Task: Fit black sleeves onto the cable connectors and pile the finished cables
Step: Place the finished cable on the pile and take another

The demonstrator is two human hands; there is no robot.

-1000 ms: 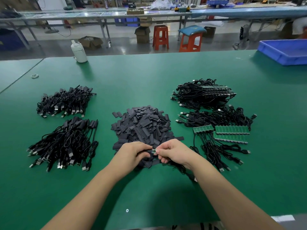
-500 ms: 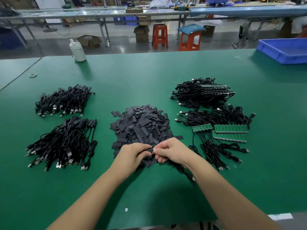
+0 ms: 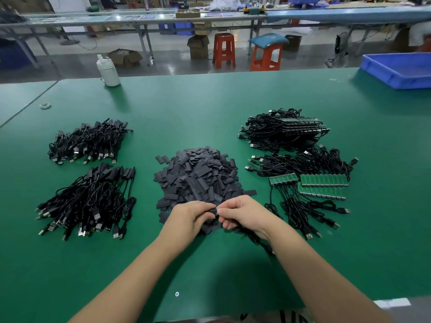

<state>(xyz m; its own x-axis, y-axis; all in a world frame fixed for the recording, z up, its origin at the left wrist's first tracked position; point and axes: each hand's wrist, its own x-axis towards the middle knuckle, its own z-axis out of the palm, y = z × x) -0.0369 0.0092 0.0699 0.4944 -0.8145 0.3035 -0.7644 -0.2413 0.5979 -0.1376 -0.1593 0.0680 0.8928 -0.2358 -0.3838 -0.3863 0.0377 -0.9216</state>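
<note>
Sleeving's roughly halfway I'd guess; two finished piles (image 3: 91, 194) left, bare cables (image 3: 300, 164) right; left hand (image 3: 190, 217) pinches a sleeve (image 3: 212, 210), right hand (image 3: 242, 212) grips a connector (image 3: 217, 211)

A green work table (image 3: 210, 108) fills the foreground. Beyond it lies a glossy grey floor (image 3: 172, 64) (it reflects overhead light) with 2 orange stools (image 3: 224, 51), open cardboard boxes (image 3: 198, 46) and a long metal-legged bench (image 3: 140, 18) across the back.
</note>
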